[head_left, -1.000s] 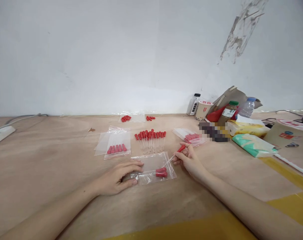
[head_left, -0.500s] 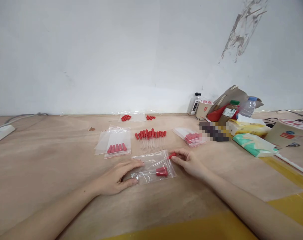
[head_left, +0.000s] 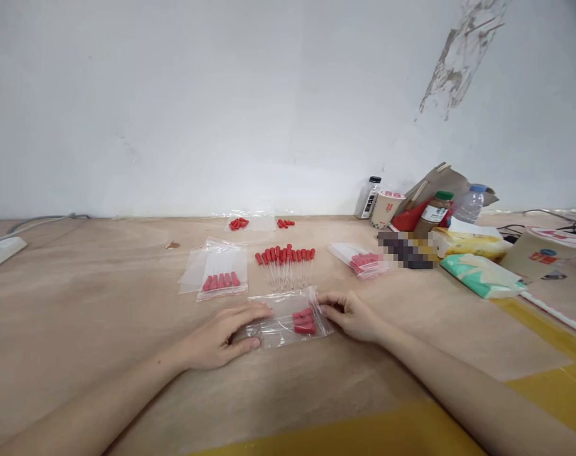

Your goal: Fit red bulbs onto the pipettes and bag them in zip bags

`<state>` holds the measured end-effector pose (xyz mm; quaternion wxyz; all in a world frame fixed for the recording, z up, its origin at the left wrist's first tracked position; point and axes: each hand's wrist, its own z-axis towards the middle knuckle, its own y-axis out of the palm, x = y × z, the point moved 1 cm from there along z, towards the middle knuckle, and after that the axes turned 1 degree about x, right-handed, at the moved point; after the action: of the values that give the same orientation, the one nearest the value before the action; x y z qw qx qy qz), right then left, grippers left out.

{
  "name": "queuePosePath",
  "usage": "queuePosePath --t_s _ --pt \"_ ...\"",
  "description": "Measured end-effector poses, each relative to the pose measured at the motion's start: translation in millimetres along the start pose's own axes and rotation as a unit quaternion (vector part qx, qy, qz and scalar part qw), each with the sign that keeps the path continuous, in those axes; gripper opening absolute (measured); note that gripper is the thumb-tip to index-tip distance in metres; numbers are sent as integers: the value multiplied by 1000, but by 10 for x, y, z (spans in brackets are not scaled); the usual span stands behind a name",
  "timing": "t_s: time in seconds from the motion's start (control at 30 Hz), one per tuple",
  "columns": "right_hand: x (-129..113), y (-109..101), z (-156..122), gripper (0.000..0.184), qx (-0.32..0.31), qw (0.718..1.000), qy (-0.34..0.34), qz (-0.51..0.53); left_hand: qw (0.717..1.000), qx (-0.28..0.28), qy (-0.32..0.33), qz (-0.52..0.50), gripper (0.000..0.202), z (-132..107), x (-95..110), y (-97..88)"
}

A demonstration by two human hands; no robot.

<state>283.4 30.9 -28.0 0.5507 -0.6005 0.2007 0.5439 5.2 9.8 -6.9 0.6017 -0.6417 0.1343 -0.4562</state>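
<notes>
A clear zip bag lies flat in front of me with a few red-bulbed droppers inside, their bulbs toward its right end. My left hand rests at the bag's left end, fingers stretched along the upper edge and thumb apart at the lower corner. At the right end, my right hand has thumb and fingers drawn together against the bag's edge, close to the uppermost bulb. What is between those fingertips is hidden. Just beyond the bag, several loose droppers lie fanned out, red bulbs away from me.
Filled bags lie to the left and right of the loose droppers. More small red pieces lie by the wall. A paper cup, a green-capped bottle and tissue packs stand at right; a power strip is far left.
The dropper in my right hand has slid leftward into the bag, its bulb now beside the others. My right hand has moved slightly left to the bag's edge. The left hand stays put.
</notes>
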Motion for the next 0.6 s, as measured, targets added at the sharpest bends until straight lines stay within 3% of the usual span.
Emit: queuePosePath --t_s 0.07,0.17,0.27,0.4,0.5,0.6 --pt "25 -45 18 22 -12 999 11 44 1000 -6 8 1 41 8 5 -3" --pt "85 -142 113 25 48 997 45 47 1000 -18 8 4 35 16 9 -9" --pt "168 -251 312 17 129 986 97 -42 1000 -18 4 10 37 18 6 -12" --pt "260 -344 694 14 193 949 173 -178 1000 0 8 6 45 10 -4 -3" --pt "271 -349 980 24 204 933 207 -213 1000 0 8 2 43 4 0 2" --pt "239 -320 1188 22 184 922 235 -247 1000 -7 3 5 43 5 8 -2"
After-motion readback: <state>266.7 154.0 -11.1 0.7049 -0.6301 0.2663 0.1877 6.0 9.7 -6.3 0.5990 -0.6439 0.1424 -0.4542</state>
